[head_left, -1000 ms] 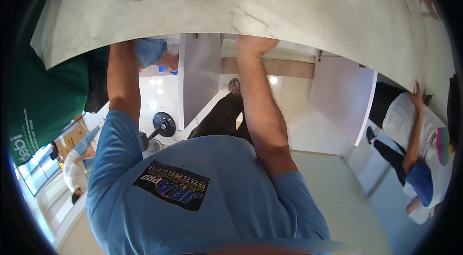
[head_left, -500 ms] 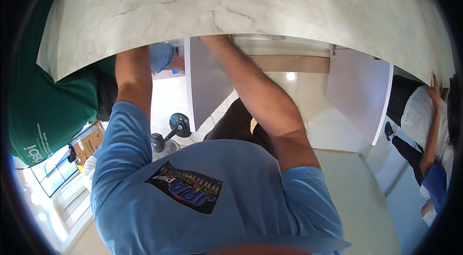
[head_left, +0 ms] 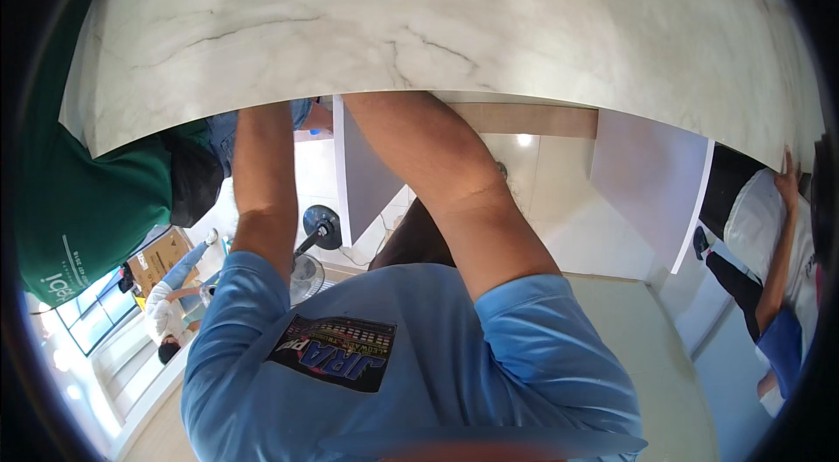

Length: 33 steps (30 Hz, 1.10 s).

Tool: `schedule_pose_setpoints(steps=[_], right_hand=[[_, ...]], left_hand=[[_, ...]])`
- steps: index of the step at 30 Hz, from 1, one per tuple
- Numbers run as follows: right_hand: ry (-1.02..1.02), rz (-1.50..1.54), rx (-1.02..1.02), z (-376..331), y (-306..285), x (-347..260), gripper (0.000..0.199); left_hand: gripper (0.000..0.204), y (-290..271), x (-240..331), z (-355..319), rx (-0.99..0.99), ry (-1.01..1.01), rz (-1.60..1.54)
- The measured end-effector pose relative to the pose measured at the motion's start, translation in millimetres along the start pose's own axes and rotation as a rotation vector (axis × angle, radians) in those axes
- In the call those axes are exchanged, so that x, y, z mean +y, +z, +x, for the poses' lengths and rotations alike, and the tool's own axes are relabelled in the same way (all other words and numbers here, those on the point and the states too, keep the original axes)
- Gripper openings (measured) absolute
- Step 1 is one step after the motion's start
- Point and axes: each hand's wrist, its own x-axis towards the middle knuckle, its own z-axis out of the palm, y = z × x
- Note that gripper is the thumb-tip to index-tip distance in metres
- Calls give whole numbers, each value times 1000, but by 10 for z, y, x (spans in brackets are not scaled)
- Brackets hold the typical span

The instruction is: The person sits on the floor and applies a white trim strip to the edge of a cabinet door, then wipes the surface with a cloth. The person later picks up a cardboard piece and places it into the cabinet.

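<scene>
A marble-patterned countertop (head_left: 419, 16) spans the upper part of the head view. My left forearm (head_left: 265, 165) passes under its front edge, left of an open pale cabinet door (head_left: 371, 169). Just right of that door's front edge, my right forearm (head_left: 424, 143) reaches in beneath the same countertop, crossing in front of the door's top. Both hands are hidden under the slab, so what they touch or hold does not show.
A second open cabinet door (head_left: 651, 182) juts out at right, with a wooden strip (head_left: 533, 120) between the doors. A pedestal fan (head_left: 322, 226) stands at left on the floor. A person in green (head_left: 105, 191) is close at left; another person's hand (head_left: 788, 182) touches the counter's right end.
Both arms reach further under the countertop, and my right elbow has shifted left. The counter's edge sits lower in the picture. A distant person in white shows more at lower left.
</scene>
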Motion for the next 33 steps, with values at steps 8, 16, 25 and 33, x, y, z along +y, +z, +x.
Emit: schedule_pose_setpoints(steps=[8, 16, 25, 33], right_hand=[[-139, 67, 297, -491, -657, 639, 27], [374, -119, -374, -3251, -1460, 2467, 20], [960, -194, -320, -4832, -2549, 3371, 15], [808, -27, -119, -5002, -2667, 3391, 12]], left_hand=[[40, 562, -297, -496, -127, 58, 134], [43, 776, -234, -909, -208, 17, -29], [45, 764, -153, -931, -172, 153, -141], [40, 551, -545, -369, -243, 173, 32]])
